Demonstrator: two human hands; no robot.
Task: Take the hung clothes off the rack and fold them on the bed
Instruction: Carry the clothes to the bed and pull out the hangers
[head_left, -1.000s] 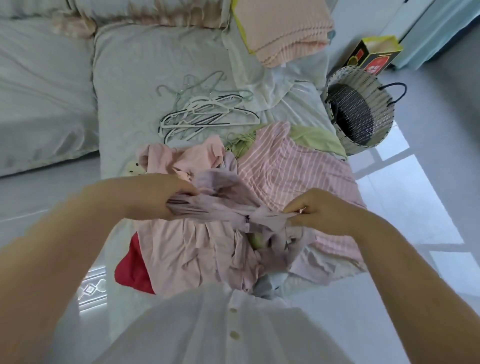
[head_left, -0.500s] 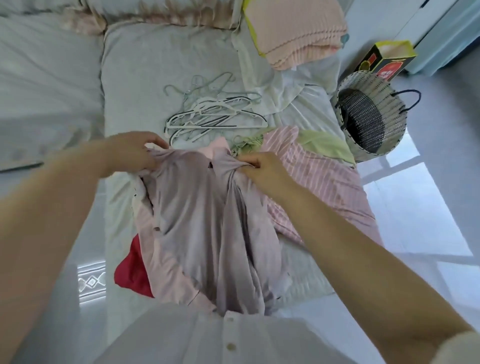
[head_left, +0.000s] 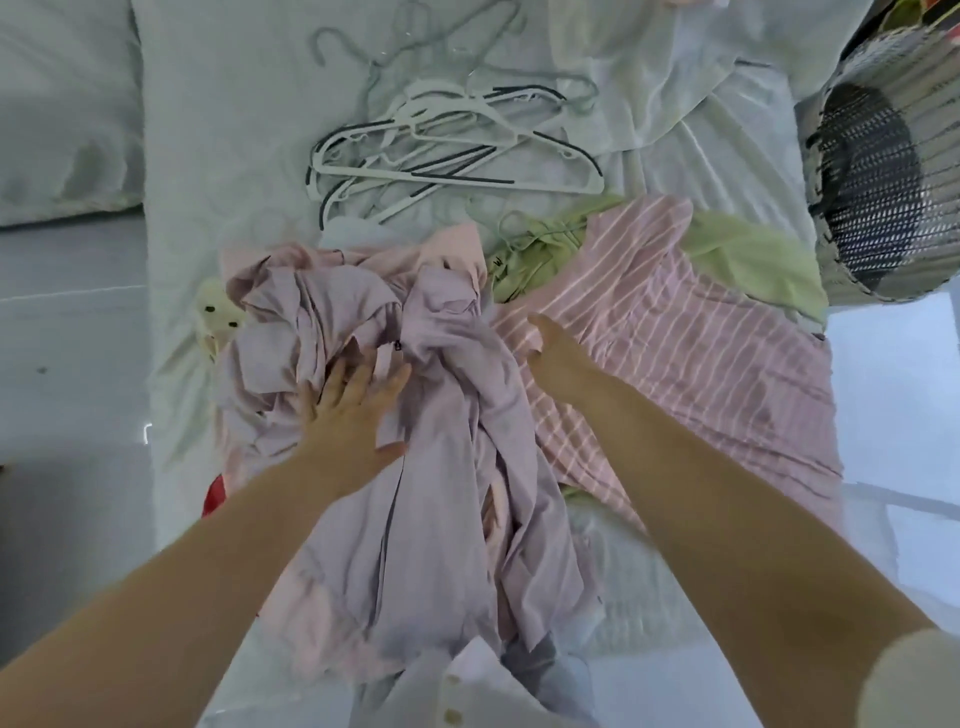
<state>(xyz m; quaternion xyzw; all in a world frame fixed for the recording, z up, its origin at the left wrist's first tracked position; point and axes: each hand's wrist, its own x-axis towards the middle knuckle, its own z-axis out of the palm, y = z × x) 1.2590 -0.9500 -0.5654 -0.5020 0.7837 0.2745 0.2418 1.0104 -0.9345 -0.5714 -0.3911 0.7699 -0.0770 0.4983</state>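
Observation:
A crumpled lilac shirt (head_left: 441, 509) lies on the bed (head_left: 223, 171) atop a pale pink garment (head_left: 306, 613). My left hand (head_left: 353, 410) rests flat on the lilac shirt with fingers spread. My right hand (head_left: 558, 358) lies at the shirt's right edge, on a pink striped garment (head_left: 701, 338); its fingertips are partly tucked under cloth. A light green garment (head_left: 748, 260) pokes out beneath the striped one. A red piece (head_left: 213, 491) shows at the pile's left edge.
A heap of empty hangers (head_left: 441, 145), white and grey, lies on the bed beyond the clothes. A woven basket (head_left: 878, 182) stands on the floor at the right. A pillow (head_left: 57, 114) is at far left. A small cream object (head_left: 215, 319) sits left of the pile.
Both hands let go of the lilac shirt's collar after laying it down on the pile. The left hand now presses flat on it; the right moved to its right edge.

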